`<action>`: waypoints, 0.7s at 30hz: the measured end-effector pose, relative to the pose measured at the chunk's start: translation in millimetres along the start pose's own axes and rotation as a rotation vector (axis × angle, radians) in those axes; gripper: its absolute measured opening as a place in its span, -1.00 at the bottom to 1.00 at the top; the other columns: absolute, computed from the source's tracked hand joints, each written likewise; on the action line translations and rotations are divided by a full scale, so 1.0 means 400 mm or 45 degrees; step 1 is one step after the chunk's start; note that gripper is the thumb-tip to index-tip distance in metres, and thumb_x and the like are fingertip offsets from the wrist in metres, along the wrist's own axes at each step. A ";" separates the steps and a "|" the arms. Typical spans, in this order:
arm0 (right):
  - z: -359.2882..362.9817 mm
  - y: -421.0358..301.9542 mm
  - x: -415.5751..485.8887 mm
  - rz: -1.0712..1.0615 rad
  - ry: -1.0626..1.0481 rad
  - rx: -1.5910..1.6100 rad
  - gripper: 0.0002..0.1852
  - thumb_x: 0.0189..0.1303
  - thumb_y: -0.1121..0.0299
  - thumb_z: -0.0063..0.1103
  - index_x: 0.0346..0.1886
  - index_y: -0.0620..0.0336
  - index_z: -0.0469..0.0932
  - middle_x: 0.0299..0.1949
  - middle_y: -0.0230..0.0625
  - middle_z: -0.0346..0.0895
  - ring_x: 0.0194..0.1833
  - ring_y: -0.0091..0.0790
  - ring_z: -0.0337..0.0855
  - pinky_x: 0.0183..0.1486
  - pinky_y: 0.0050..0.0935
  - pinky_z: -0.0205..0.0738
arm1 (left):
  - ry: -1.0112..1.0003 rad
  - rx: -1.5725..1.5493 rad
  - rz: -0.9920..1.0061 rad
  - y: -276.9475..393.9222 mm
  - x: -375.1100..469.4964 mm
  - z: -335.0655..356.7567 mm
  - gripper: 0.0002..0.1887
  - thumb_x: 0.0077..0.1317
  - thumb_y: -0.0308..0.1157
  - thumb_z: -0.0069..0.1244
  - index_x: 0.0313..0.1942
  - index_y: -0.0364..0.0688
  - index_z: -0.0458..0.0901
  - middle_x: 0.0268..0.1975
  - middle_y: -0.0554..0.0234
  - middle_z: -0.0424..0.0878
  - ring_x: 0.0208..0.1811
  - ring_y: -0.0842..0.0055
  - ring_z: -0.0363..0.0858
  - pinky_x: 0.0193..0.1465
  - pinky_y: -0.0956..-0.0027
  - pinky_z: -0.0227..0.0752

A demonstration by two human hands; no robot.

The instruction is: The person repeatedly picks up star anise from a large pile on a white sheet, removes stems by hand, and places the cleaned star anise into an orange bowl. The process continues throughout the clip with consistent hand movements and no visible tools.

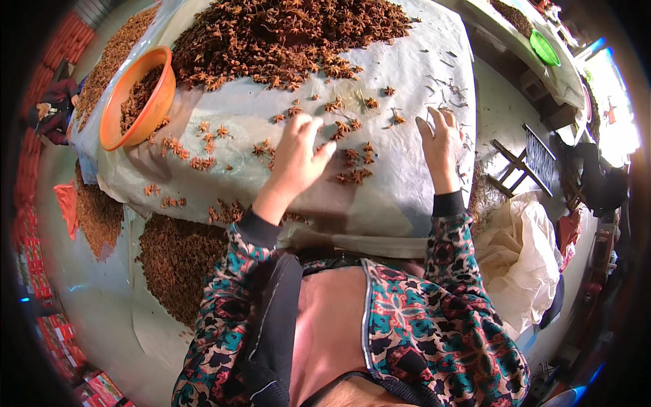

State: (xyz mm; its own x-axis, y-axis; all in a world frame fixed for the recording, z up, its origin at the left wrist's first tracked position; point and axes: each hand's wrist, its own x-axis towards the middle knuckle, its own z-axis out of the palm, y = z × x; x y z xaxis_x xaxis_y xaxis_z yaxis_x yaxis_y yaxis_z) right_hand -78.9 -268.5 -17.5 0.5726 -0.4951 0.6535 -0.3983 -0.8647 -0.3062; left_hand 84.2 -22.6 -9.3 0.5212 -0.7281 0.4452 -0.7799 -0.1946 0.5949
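Loose star anise pods [351, 127] lie scattered on a pale plastic sheet [244, 109] that covers the table in front of me. My left hand [300, 152] hovers among these pods, thumb spread from the bent fingers, and I see nothing in it. Near the sheet's right side, my right hand [441, 145] has its thumb and fingers apart, with no pod visible between them. Thin dark stems [452, 91] lie just beyond it. A large heap of star anise [295, 35] covers the far part of the table. The palm sides of both hands are hidden.
An orange plastic basin [164, 94] holding star anise tilts at the table's left edge. More piles [178, 259] lie on the floor at left. To the right are a folding stool [526, 160], a white sack [519, 259] and a green basket [544, 48]. Another person [56, 109] is at far left.
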 end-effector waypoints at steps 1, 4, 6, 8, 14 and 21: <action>0.042 0.007 0.014 0.020 -0.050 0.071 -0.71 0.10 0.21 0.53 -0.09 -0.04 0.78 -0.12 -0.35 0.72 -0.12 -0.17 0.71 0.03 -0.15 0.56 | 0.126 0.048 0.094 -0.043 0.042 0.013 -0.65 0.33 -0.33 0.23 0.02 -0.33 0.61 0.05 -0.08 0.56 0.10 0.03 0.56 0.15 0.06 0.49; 0.137 -0.110 0.065 -0.068 -0.429 0.273 -0.69 0.19 0.21 0.48 -0.01 0.04 0.79 -0.05 -0.22 0.71 0.00 -0.06 0.71 0.11 -0.15 0.59 | 0.096 0.300 -0.001 -0.124 0.153 0.093 -0.66 0.29 -0.42 0.26 0.05 -0.32 0.65 0.06 -0.03 0.59 0.13 0.05 0.53 0.22 0.11 0.46; 0.223 -0.155 0.076 -0.078 -0.621 0.165 -0.70 0.13 0.23 0.45 -0.07 0.06 0.77 -0.04 -0.21 0.67 0.08 -0.05 0.64 0.20 -0.08 0.46 | -0.100 0.401 -0.037 -0.151 0.177 0.131 -0.71 0.24 -0.42 0.29 -0.06 -0.26 0.67 0.04 0.01 0.62 0.12 0.03 0.54 0.15 0.08 0.48; 0.263 -0.165 0.088 -0.091 -0.724 0.146 -0.78 0.12 0.29 0.38 -0.16 0.09 0.73 -0.11 -0.23 0.64 0.08 -0.07 0.62 0.17 -0.04 0.42 | -0.118 0.404 -0.005 -0.162 0.175 0.146 -0.72 0.21 -0.46 0.28 -0.07 -0.19 0.65 -0.04 0.06 0.66 0.08 0.00 0.57 0.12 0.03 0.49; 0.281 -0.163 0.047 -0.178 -0.576 0.269 -0.79 0.18 0.39 0.23 -0.12 0.17 0.63 -0.25 -0.12 0.64 -0.09 0.02 0.67 0.01 -0.03 0.46 | 0.016 -0.042 -0.003 -0.158 0.148 0.146 -0.66 0.21 -0.54 0.24 0.00 -0.20 0.57 -0.10 -0.05 0.71 -0.09 -0.04 0.70 -0.04 0.01 0.56; 0.157 -0.227 0.045 0.332 -0.693 0.913 -0.64 0.13 0.48 0.26 0.02 0.33 0.51 -0.57 -0.13 0.57 -0.52 -0.13 0.65 -0.39 -0.17 0.52 | 0.002 -0.031 0.092 -0.084 0.129 0.083 -0.76 0.23 -0.64 0.13 -0.10 -0.24 0.58 -0.16 0.00 0.69 -0.13 0.07 0.72 -0.08 0.11 0.60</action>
State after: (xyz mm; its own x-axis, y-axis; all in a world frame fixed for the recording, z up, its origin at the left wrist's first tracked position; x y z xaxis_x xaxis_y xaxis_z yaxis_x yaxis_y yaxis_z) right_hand 12.6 -204.1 -21.7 0.8562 -0.4956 0.1459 -0.1280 -0.4772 -0.8694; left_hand 125.8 -75.3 -28.6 0.4647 -0.7384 0.4886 -0.8068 -0.1257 0.5774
